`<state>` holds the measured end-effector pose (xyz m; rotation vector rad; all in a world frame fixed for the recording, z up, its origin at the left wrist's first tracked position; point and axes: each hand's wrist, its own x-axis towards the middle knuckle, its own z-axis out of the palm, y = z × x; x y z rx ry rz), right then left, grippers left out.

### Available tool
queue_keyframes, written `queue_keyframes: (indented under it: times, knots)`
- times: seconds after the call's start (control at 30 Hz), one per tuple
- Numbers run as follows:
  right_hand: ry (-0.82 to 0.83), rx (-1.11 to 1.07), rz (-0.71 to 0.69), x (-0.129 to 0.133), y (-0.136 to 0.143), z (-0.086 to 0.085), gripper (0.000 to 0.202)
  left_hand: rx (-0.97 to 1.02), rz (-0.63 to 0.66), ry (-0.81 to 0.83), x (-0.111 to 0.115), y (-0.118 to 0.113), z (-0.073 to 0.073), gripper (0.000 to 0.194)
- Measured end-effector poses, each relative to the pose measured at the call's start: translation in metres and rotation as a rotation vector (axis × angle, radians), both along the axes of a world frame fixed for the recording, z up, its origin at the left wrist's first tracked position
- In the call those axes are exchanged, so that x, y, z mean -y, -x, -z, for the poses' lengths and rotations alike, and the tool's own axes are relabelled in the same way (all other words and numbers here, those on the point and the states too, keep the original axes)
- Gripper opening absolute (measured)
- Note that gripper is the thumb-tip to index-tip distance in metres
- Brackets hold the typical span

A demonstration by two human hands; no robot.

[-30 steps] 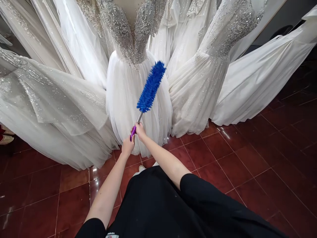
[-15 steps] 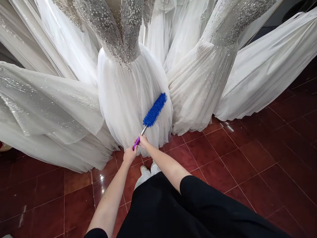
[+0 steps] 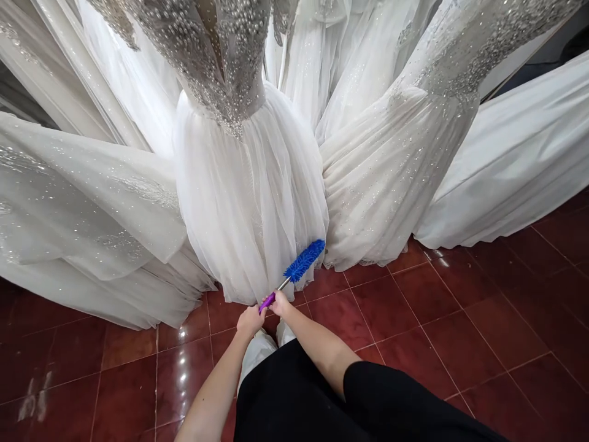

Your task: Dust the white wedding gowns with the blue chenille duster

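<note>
A duster with a fluffy blue head [image 3: 304,261], a short metal shaft and a purple handle slants up to the right. Both hands are closed on its handle: my left hand [image 3: 251,320] at the lower end, my right hand [image 3: 279,304] nearer the shaft. The blue head lies over the lower right part of the white tulle skirt of a gown [image 3: 230,209], close to its hem. Silvery beads cover the bodice of this gown.
A sparkly white gown [image 3: 381,178] hangs on the right, with a plain white skirt [image 3: 515,166] beyond it. Glittery veil-like fabric [image 3: 87,202] spreads on the left. More white gowns hang behind. The floor [image 3: 460,331] has glossy dark red tiles.
The duster head has moved down and slightly right, from the middle of the skirt to near its hem. Both hands have gone lower and right with it. The view has shifted a little.
</note>
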<state>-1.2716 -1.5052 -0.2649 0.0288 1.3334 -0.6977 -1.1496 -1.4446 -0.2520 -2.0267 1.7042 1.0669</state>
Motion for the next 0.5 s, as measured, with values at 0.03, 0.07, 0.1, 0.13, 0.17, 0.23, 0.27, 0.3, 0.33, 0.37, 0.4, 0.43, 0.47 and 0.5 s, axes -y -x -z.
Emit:
queue_keyframes:
  times: [0.03,0.07,0.1,0.13,0.17,0.23,0.27,0.3,0.33,0.37,0.4,0.43,0.47,0.5]
  knots:
    - [0.025,-0.004,0.031,0.0,0.002,-0.009,0.015,-0.011,-0.004,0.042,0.0,0.001,-0.008,0.052]
    - [0.066,-0.003,0.074,0.001,0.003,-0.02,0.014,-0.023,-0.013,0.091,0.001,0.001,-0.018,0.052]
    - [0.131,0.002,0.121,0.004,0.003,-0.034,0.012,-0.038,-0.029,0.146,0.003,0.001,-0.029,0.052]
    - [0.218,0.013,0.156,0.008,0.001,-0.049,0.01,-0.056,-0.054,0.204,0.005,-0.001,-0.041,0.05]
    - [0.314,0.028,0.171,0.014,-0.002,-0.067,0.007,-0.077,-0.086,0.263,0.007,-0.003,-0.053,0.048]
    - [0.493,0.061,0.104,0.029,-0.014,-0.104,0.005,-0.123,-0.167,0.381,0.014,-0.009,-0.078,0.045]
    - [0.568,0.069,0.045,0.037,-0.022,-0.123,0.006,-0.139,-0.213,0.434,0.018,-0.012,-0.09,0.045]
    - [0.634,0.076,-0.019,0.045,-0.031,-0.14,0.008,-0.146,-0.261,0.482,0.022,-0.016,-0.101,0.044]
    - [0.683,0.077,-0.066,0.052,-0.04,-0.154,0.009,-0.145,-0.311,0.525,0.025,-0.02,-0.111,0.045]
    - [0.717,0.081,-0.108,0.059,-0.05,-0.166,0.011,-0.138,-0.358,0.56,0.028,-0.024,-0.119,0.045]
    - [0.74,0.084,-0.138,0.063,-0.06,-0.175,0.012,-0.127,-0.402,0.587,0.029,-0.028,-0.125,0.045]
    - [0.75,0.089,-0.159,0.066,-0.068,-0.18,0.012,-0.119,-0.438,0.604,0.03,-0.032,-0.129,0.046]
    - [0.749,0.096,-0.177,0.068,-0.075,-0.183,0.012,-0.114,-0.462,0.61,0.029,-0.037,-0.132,0.046]
    - [0.731,0.1,-0.189,0.068,-0.08,-0.183,0.011,-0.109,-0.476,0.606,0.028,-0.041,-0.133,0.047]
